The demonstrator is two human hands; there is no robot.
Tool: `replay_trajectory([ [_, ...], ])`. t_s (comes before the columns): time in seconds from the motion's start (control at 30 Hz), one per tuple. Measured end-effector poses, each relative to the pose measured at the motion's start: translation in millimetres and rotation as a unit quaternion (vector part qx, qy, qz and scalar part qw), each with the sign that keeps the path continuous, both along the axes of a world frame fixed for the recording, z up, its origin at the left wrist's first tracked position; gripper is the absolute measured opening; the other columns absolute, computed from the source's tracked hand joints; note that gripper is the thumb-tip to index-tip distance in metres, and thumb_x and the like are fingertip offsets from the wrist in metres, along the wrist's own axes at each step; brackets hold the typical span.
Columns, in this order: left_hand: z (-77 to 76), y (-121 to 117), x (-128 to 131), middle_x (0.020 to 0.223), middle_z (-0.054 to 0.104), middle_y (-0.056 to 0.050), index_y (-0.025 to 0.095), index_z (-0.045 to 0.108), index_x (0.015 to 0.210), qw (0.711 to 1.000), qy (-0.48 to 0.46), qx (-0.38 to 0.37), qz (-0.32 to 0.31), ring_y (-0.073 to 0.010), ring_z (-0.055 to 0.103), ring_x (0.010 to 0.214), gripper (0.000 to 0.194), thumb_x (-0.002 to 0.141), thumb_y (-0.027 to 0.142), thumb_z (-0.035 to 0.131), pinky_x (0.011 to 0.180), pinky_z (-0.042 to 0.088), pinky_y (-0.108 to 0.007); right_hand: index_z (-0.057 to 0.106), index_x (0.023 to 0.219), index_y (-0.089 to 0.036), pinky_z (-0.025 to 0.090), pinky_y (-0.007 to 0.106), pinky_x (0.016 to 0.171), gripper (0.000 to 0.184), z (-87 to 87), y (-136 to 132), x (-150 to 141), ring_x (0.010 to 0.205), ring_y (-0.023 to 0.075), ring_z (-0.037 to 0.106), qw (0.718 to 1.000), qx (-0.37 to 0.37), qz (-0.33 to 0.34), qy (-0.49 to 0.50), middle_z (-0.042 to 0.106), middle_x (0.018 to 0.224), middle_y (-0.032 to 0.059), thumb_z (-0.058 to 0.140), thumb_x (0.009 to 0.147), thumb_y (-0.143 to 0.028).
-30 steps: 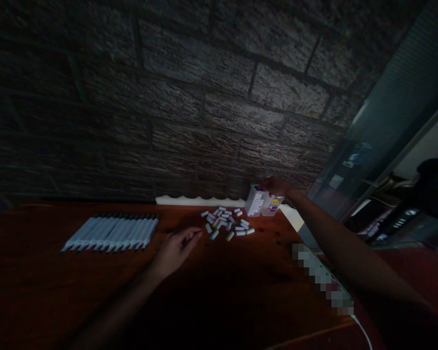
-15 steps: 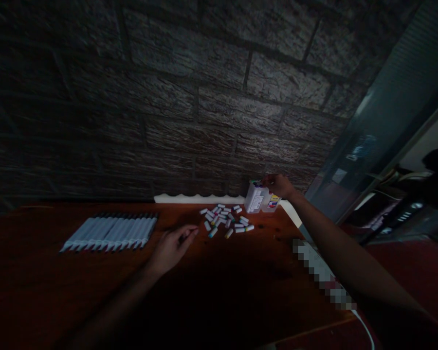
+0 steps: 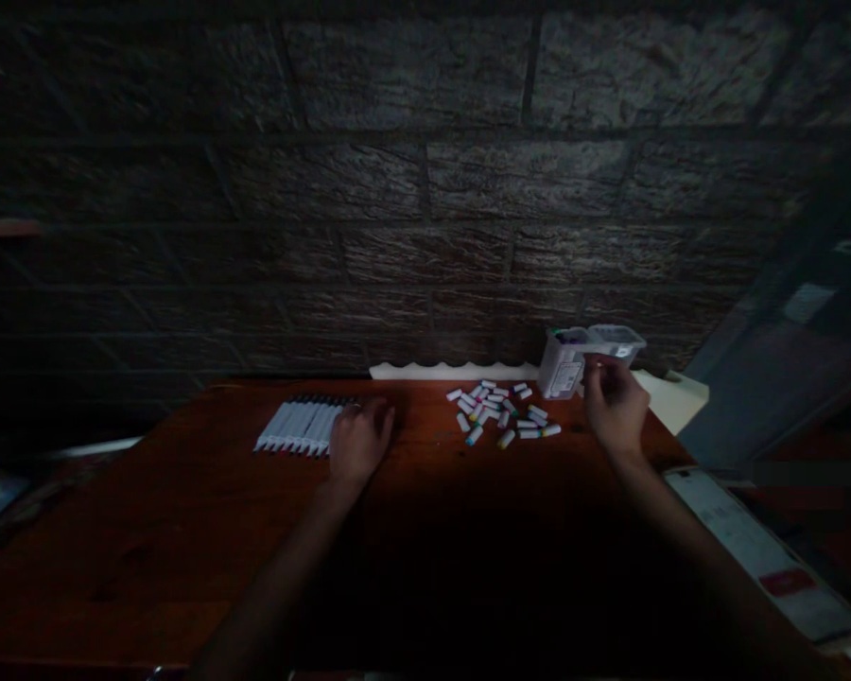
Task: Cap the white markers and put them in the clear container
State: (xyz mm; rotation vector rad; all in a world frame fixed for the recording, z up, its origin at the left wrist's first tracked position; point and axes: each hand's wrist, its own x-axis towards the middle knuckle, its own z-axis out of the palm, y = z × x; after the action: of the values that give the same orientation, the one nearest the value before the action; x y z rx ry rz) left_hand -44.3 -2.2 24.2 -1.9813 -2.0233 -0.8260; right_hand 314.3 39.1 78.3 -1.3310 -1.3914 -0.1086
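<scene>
White markers with dark tips [image 3: 302,424] lie side by side in a row on the wooden table. My left hand [image 3: 358,443] is at the row's right end and covers part of it; its fingers are loosely bent, the thumb apart from them. Loose white marker caps [image 3: 493,407] with coloured ends are scattered between my hands. Against the wall stands a clear plastic box [image 3: 562,367], its lid [image 3: 618,337] folded open to the right. In front of the lid, my right hand [image 3: 616,405] has its fingers curled in a pinch; what they hold is too dark to make out.
The table [image 3: 205,530] meets a rough block wall [image 3: 397,208]. A white wavy-edged strip [image 3: 460,372] runs along the back. A pale sheet [image 3: 670,399] lies behind my right hand, and a white power strip [image 3: 758,549] lies along the right edge.
The view has turned left. My left hand has moved from beside the caps to the row of markers. My right hand has come down from the box top to in front of the lid.
</scene>
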Motion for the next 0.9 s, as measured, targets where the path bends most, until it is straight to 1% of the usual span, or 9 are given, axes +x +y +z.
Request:
replay_trajectory([
  [0.13,5.2,0.8,-11.1,0.097,0.071,-0.019,0.013,0.069,0.106,0.988,0.097,-0.092,0.077,-0.0336,0.063,0.094,0.039,0.09,0.038,0.044,0.078,0.046,-0.041,0.067,0.099,-0.016,0.04,0.026,0.053,0.033,-21.7,-23.3,-22.7,0.052,0.0154,0.057,0.988,-0.071,0.128,-0.058,0.064,0.063,0.0025,0.048,0.092,-0.042],
  [0.3,4.2,-0.6,-1.7,0.09,0.071,-0.019,0.013,0.072,0.094,0.979,0.139,-0.132,0.074,-0.0341,0.064,0.092,0.038,0.09,0.037,0.044,0.077,0.046,-0.042,0.067,0.1,-0.019,0.046,0.027,0.062,0.024,-25.7,-25.8,-38.2,0.064,0.0169,0.063,0.962,-0.122,0.23,-0.076,0.071,0.08,0.0047,0.049,0.092,-0.032],
  [0.4,2.7,0.1,5.9,0.085,0.072,-0.015,0.017,0.074,0.086,0.991,0.049,-0.125,0.017,-0.0306,0.066,0.086,0.03,0.085,0.037,0.052,0.079,0.047,-0.041,0.068,0.1,-0.02,0.046,0.028,0.064,0.021,-31.2,-22.8,-39.9,0.065,0.0166,0.064,0.947,-0.152,0.266,-0.1,0.072,0.08,0.0034,0.05,0.091,-0.027],
  [0.47,2.5,1.3,12.7,0.086,0.074,-0.01,0.019,0.074,0.087,0.984,-0.131,-0.11,-0.049,-0.0262,0.066,0.083,0.026,0.08,0.04,0.061,0.078,0.048,-0.036,0.068,0.099,-0.021,0.047,0.029,0.066,0.02,-36.8,-20.5,-40.0,0.066,0.0166,0.064,0.937,-0.175,0.276,-0.125,0.071,0.082,0.0037,0.051,0.09,-0.027],
  [0.53,4.0,2.0,21.7,0.088,0.075,-0.006,0.019,0.073,0.089,0.92,-0.37,-0.075,-0.101,-0.0218,0.066,0.081,0.03,0.075,0.044,0.067,0.074,0.05,-0.031,0.069,0.099,-0.021,0.049,0.03,0.07,0.019,-42.8,-18.2,-40.1,0.074,0.0179,0.065,0.927,-0.185,0.287,-0.155,0.071,0.091,0.006,0.053,0.089,-0.026],
  [0.6,7.0,1.4,31.6,0.084,0.074,-0.005,0.016,0.072,0.088,0.805,-0.58,-0.044,-0.118,-0.0172,0.066,0.073,0.034,0.071,0.046,0.073,0.066,0.05,-0.025,0.069,0.101,-0.021,0.051,0.033,0.079,0.019,-48.7,-16.4,-40.3,0.089,0.0206,0.066,0.916,-0.182,0.304,-0.187,0.069,0.104,0.0087,0.057,0.087,-0.024],
  [0.7,11.6,-1.8,42.5,0.08,0.073,-0.003,0.016,0.069,0.09,0.657,-0.734,-0.069,-0.16,-0.0106,0.061,0.06,0.033,0.064,0.034,0.081,0.056,0.047,-0.019,0.068,0.105,-0.022,0.049,0.036,0.092,0.023,-56.1,-15.3,-41.0,0.106,0.0226,0.062,0.897,-0.185,0.332,-0.226,0.066,0.114,0.0094,0.059,0.084,-0.019],
  [0.77,13.1,-4.3,45.7,0.079,0.073,-0.002,0.017,0.068,0.093,0.612,-0.766,-0.092,-0.173,-0.0099,0.062,0.059,0.033,0.064,0.027,0.082,0.054,0.047,-0.018,0.068,0.105,-0.021,0.048,0.037,0.094,0.024,-59.4,-15.3,-41.7,0.105,0.0227,0.063,0.886,-0.202,0.342,-0.238,0.067,0.113,0.0092,0.059,0.084,-0.017],
  [0.9,12.6,-6.6,47.0,0.077,0.074,-0.003,0.017,0.067,0.09,0.597,-0.775,-0.107,-0.177,-0.0132,0.068,0.07,0.029,0.065,0.022,0.082,0.061,0.052,-0.019,0.071,0.102,-0.021,0.051,0.038,0.09,0.023,-60.6,-15.2,-42.3,0.099,0.0233,0.066,0.874,-0.231,0.345,-0.252,0.069,0.108,0.0089,0.058,0.084,-0.014],
])
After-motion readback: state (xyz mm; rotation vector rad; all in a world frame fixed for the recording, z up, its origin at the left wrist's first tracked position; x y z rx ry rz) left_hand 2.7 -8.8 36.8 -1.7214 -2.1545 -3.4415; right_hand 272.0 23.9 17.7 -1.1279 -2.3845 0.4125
